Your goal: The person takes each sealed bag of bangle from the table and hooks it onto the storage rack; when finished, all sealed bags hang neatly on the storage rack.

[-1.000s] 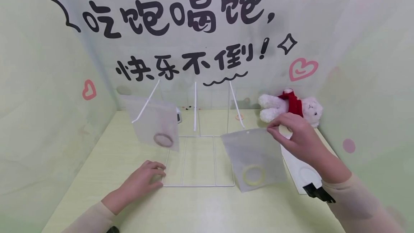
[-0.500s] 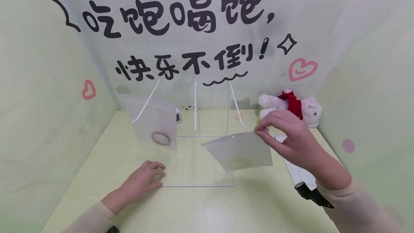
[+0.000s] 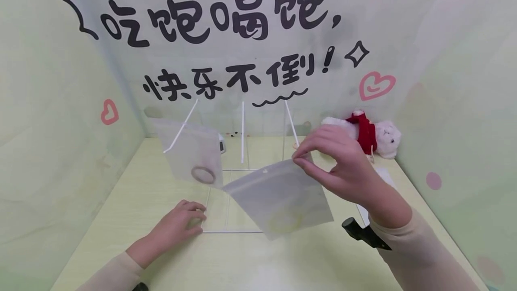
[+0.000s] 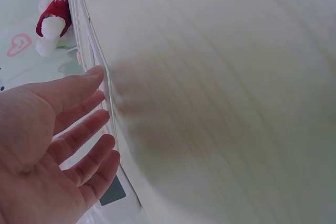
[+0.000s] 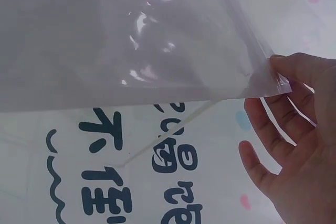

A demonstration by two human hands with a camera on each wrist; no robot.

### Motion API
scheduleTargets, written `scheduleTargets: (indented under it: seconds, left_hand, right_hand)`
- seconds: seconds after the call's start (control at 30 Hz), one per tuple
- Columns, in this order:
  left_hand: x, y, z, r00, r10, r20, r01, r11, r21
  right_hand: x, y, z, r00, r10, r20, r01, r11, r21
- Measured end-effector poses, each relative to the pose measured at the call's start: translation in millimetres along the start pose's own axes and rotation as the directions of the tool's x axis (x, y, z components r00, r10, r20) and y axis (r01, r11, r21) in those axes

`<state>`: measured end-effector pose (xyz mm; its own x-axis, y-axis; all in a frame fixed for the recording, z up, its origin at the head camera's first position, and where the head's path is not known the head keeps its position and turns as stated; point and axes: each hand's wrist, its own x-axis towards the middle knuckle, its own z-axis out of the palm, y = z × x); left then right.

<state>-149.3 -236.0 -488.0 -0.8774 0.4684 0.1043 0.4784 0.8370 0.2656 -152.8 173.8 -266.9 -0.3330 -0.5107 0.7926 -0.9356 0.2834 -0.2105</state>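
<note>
A white wire rack point(image 3: 232, 232) stands on the table, its three prongs point(image 3: 243, 134) sloping toward me. My left hand point(image 3: 173, 226) rests at the left side of its base, fingers loosely bent and fingertips touching the wire in the left wrist view point(image 4: 107, 90). My right hand point(image 3: 339, 165) pinches the upper right corner of a translucent plastic bag point(image 5: 173, 40) between thumb and index finger. This bag hangs tilted in front of the right prong, a small hole in its top edge and a yellow ring point(image 3: 300, 220) inside. A second translucent bag point(image 3: 181, 147) with a brownish ring hangs on the left prong.
A white plush toy in red point(image 3: 366, 134) lies at the back right. A white sheet-like item point(image 3: 362, 213) lies partly under my right forearm. Behind the left bag shows a small white device with a dark screen point(image 3: 221, 146). Printed cloth walls surround the table.
My right hand has moved left and slightly up, carrying the bag from the rack's right side to in front of its base. The bag has swung and tilted. My left hand stays put.
</note>
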Motion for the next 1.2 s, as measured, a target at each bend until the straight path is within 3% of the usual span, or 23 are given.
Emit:
scheduleTargets:
  seconds: [0.33,0.73,0.97,1.2]
  left_hand:
    - [1.0,-0.4,0.6,1.0,0.007,0.001,-0.007,1.0,-0.008]
    - [0.1,0.7,0.4,1.0,0.007,0.004,-0.007,1.0,-0.001]
    - [-0.1,1.6,-1.7,1.0,0.007,0.001,-0.007,1.0,0.008]
    - [-0.1,1.1,-2.7,1.0,0.014,0.002,-0.014,1.0,0.007]
  right_hand:
    - [17.0,2.1,19.6,0.996,0.063,0.062,-0.062,0.998,-0.017]
    - [31.6,4.5,29.2,0.996,0.059,0.064,-0.05,0.99,-0.131]
    - [34.8,8.8,30.5,0.983,0.173,0.068,-0.164,0.979,-0.122]
    - [41.5,13.5,29.8,0.942,0.32,0.103,-0.314,0.947,-0.074]
